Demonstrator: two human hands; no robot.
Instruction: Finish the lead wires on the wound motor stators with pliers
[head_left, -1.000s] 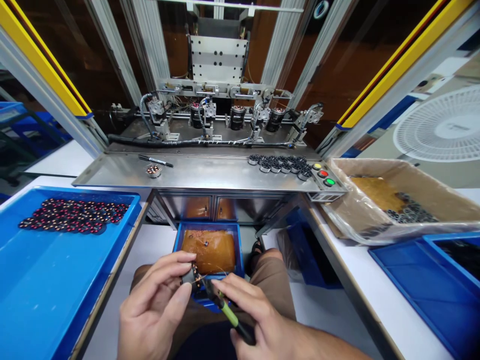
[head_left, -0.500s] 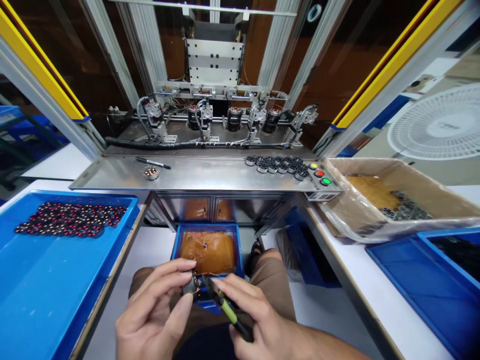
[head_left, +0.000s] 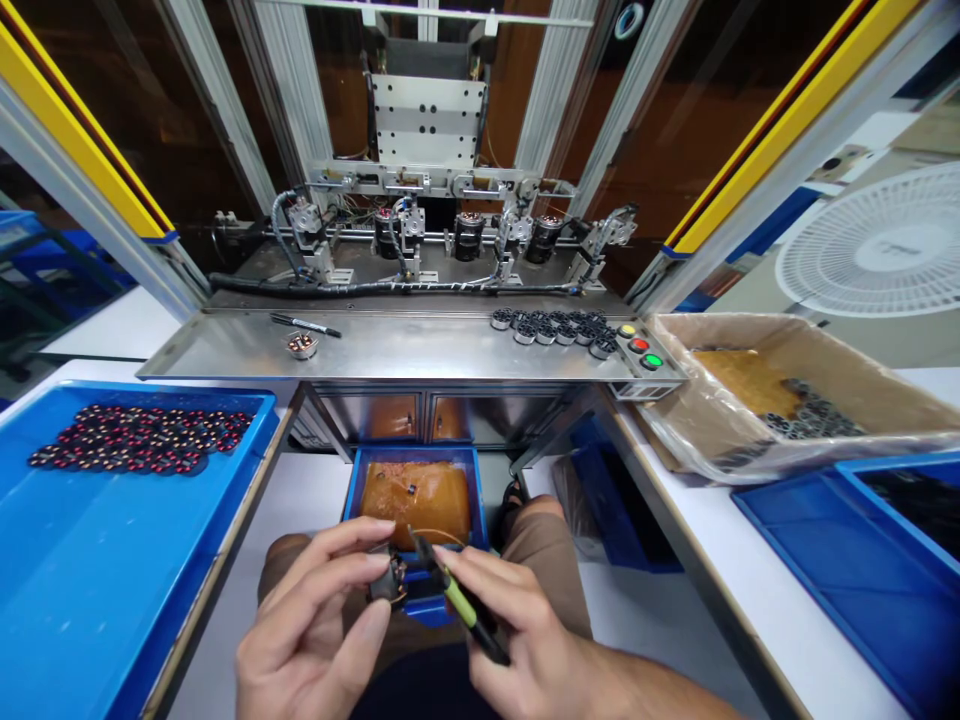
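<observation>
Machinery (head_left: 429, 150) framed in silver metal profiles, with yellow bars at both sides, stands behind the long, flat, brushed-metal shelf (head_left: 390, 355). Left of the shelf and nearer the person lies a shallow, bright-blue plastic tray (head_left: 97, 560) with dark, round, red-and-copper-dotted parts massed at its far end; right of the shelf sits a brown, open-topped box (head_left: 840, 372) lined with clear plastic. A blue rectangular plastic bin (head_left: 481, 490) is below the shelf. In front of the shelf, the left hand (head_left: 319, 615) pinches a small, dark, round core with copper windings between thumb and fingers, while the right hand (head_left: 517, 620) is wrapped around black-and-green hand cutters (head_left: 461, 602), their tips near the core; whether the jaws are apart or pressed together I cannot tell. On the shelf's left part lies a slim black marker (head_left: 306, 325). That dark, round core (head_left: 385, 582) is low in front of the shelf, and a thin copper-coloured wire (head_left: 442, 533) curves beside the cutter tips.
</observation>
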